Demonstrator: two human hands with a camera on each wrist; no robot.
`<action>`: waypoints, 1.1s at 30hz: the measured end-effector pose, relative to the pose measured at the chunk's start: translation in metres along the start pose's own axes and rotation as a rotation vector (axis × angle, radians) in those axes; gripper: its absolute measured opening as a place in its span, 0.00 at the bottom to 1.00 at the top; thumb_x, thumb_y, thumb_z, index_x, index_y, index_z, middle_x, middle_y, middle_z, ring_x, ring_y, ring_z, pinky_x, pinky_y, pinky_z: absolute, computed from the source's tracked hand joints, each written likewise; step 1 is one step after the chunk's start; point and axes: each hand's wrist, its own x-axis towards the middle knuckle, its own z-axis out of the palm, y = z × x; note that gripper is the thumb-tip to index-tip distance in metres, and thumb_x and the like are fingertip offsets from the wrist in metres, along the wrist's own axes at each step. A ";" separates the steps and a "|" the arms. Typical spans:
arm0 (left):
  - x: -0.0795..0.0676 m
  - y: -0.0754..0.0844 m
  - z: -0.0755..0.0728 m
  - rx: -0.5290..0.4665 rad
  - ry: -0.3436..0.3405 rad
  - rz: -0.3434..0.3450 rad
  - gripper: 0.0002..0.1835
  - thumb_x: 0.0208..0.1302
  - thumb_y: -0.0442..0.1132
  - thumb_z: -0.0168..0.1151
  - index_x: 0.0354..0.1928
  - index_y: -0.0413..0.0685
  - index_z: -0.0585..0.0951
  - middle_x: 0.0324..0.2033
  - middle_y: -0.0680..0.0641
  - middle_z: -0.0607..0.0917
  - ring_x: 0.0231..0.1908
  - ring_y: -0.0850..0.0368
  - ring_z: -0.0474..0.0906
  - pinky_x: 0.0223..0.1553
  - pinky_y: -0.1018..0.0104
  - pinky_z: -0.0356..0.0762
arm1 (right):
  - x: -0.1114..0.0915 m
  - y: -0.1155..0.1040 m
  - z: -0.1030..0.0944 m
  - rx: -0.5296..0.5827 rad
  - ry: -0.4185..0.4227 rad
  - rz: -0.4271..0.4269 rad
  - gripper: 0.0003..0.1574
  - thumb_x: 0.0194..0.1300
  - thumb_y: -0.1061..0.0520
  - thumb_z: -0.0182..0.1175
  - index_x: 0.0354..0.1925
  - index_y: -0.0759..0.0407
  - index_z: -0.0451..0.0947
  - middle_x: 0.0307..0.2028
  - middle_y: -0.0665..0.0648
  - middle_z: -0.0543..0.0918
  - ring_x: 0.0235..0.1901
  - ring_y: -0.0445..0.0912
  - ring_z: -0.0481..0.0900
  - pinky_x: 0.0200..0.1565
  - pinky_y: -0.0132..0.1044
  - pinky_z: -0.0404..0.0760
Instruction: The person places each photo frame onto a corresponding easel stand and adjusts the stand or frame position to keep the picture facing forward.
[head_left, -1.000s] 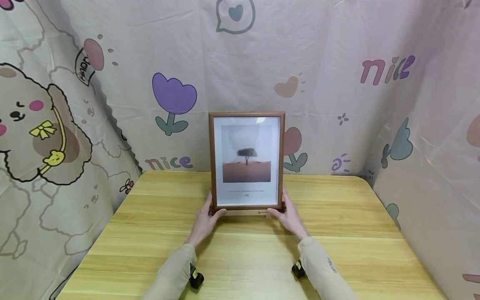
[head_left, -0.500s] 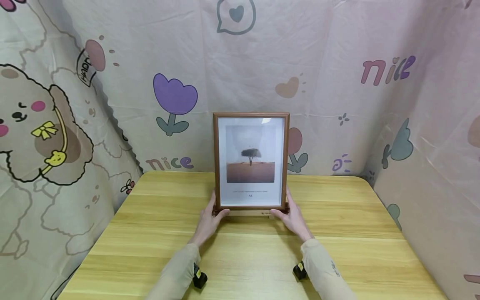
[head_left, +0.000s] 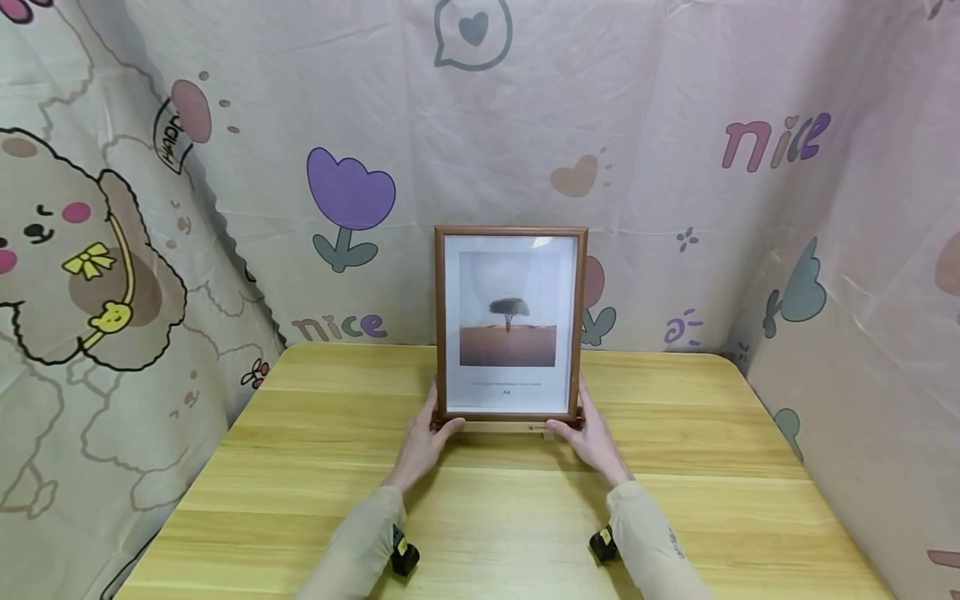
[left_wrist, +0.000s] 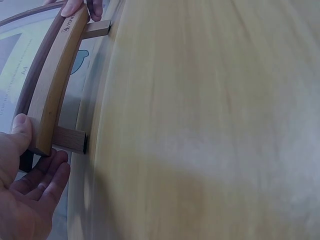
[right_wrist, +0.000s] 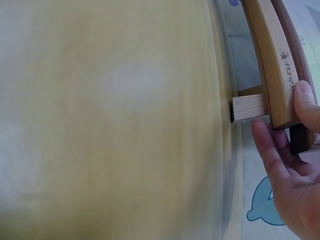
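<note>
A brown-framed picture (head_left: pixel 507 310) of a lone tree stands upright, leaning slightly back, on the pale ledge (head_left: pixel 498 427) of a wooden tabletop easel. My left hand (head_left: pixel 420 443) grips the lower left corner, its thumb in front of the ledge's end and its fingers around behind and below. At the lower right corner my right hand (head_left: pixel 597 440) holds the ledge likewise, the thumb beside printed lettering in the right wrist view. Short square easel feet (left_wrist: pixel 70 139) jut forward under the ledge, close over the tabletop. The easel's back is hidden behind the picture.
The wood-grain table (head_left: pixel 480 517) extends to both sides of the easel and toward me. A patterned cloth (head_left: pixel 645 100) hangs right behind the table's far edge and along both sides. Small black cameras (head_left: pixel 405 557) are strapped at my wrists.
Both hands have slid the easel and picture a short way to the right, keeping their hold at the lower corners.
</note>
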 end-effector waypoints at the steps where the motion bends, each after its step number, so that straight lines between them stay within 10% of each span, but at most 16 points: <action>1: 0.001 0.000 0.001 0.000 -0.002 0.000 0.50 0.67 0.51 0.65 0.81 0.51 0.46 0.70 0.30 0.67 0.68 0.39 0.70 0.71 0.41 0.66 | 0.000 0.000 0.000 0.003 0.000 -0.001 0.68 0.62 0.57 0.71 0.82 0.44 0.35 0.52 0.77 0.82 0.51 0.63 0.85 0.60 0.56 0.80; 33: 0.004 0.004 0.008 0.021 -0.027 -0.012 0.50 0.67 0.53 0.64 0.81 0.54 0.45 0.74 0.33 0.61 0.75 0.37 0.58 0.76 0.40 0.55 | -0.007 0.004 -0.008 -0.009 0.022 -0.014 0.67 0.63 0.57 0.70 0.82 0.47 0.34 0.50 0.78 0.83 0.50 0.63 0.86 0.59 0.57 0.80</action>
